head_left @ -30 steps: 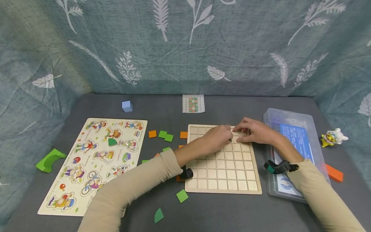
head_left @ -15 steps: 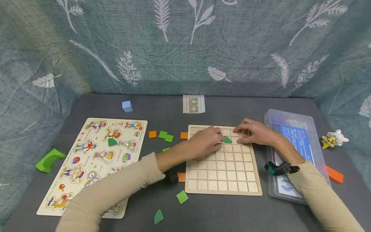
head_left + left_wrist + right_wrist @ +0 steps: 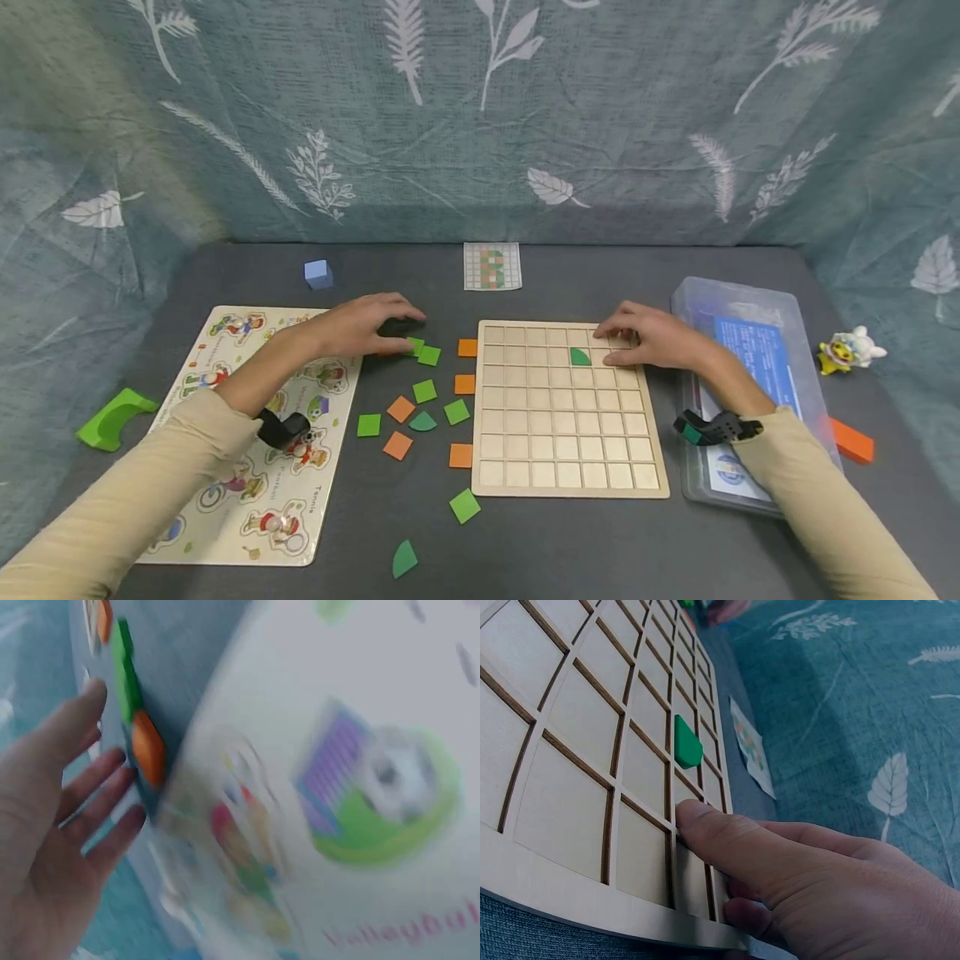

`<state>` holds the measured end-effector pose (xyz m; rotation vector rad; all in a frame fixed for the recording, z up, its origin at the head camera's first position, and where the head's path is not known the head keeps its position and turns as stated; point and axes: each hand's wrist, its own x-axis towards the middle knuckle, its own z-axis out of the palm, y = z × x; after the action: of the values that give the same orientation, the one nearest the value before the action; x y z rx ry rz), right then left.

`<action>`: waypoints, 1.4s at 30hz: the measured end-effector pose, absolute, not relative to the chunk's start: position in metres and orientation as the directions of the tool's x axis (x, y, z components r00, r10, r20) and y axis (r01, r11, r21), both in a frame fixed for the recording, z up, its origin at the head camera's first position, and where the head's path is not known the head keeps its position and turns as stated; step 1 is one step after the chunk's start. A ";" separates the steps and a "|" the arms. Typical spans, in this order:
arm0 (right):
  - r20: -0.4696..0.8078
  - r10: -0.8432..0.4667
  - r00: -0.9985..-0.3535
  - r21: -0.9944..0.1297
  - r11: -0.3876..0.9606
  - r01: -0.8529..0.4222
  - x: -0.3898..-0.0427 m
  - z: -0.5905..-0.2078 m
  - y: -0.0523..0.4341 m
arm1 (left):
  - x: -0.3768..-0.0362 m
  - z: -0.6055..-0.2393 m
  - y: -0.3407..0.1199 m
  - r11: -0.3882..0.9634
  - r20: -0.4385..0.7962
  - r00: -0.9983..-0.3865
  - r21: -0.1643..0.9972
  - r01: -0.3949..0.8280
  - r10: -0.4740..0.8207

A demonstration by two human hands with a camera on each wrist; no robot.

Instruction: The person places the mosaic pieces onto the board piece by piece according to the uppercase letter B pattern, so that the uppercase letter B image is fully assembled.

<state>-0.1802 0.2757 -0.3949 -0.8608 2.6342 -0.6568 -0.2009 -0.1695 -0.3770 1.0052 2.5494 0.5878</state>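
Green quarter-circle (image 3: pixel 580 357) on wooden grid (image 3: pixel 567 475), beside right hand (image 3: pixel 656 337) with loosely bent, empty fingers; near lime tiles (image 3: pixel 429 356), left hand (image 3: pixel 352 327) with fingers kinda spread, also empty.

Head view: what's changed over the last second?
The left hand swung left off the grid board to beside the green squares, leaving the green quarter-circle uncovered on the board. The right hand stayed resting near the board's far right corner; the plastic box hasn't moved.

Grid (image 3: pixel 641 769) cropped in right-wrist view, picture board (image 3: pixel 375 889) blurred in left, 2 sleeves (image 3: pixel 840 500) cut off
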 end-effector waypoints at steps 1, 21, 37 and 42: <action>-0.136 -0.611 -0.780 -0.502 0.721 -0.478 -0.180 -0.395 0.275 | -0.203 -0.379 -0.176 0.657 -0.162 -0.687 0.506 0.559 0.709; -0.144 -0.606 -0.782 -0.514 0.721 -0.464 -0.180 -0.394 0.273 | -0.193 -0.379 -0.174 0.676 -0.103 -0.683 0.308 0.670 0.723; -0.138 -0.610 -0.780 -0.504 0.722 -0.475 -0.182 -0.397 0.273 | -0.192 -0.371 -0.153 0.707 -0.060 -0.737 0.343 0.619 0.674; -0.135 -0.610 -0.780 -0.503 0.721 -0.477 -0.182 -0.397 0.275 | -0.181 -0.365 -0.106 0.653 0.012 -0.731 0.440 0.617 0.682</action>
<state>-0.1818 0.2748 -0.3969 -0.8542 2.6354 -0.6524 -0.1811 -0.1065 -0.3645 1.0740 2.7130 0.6355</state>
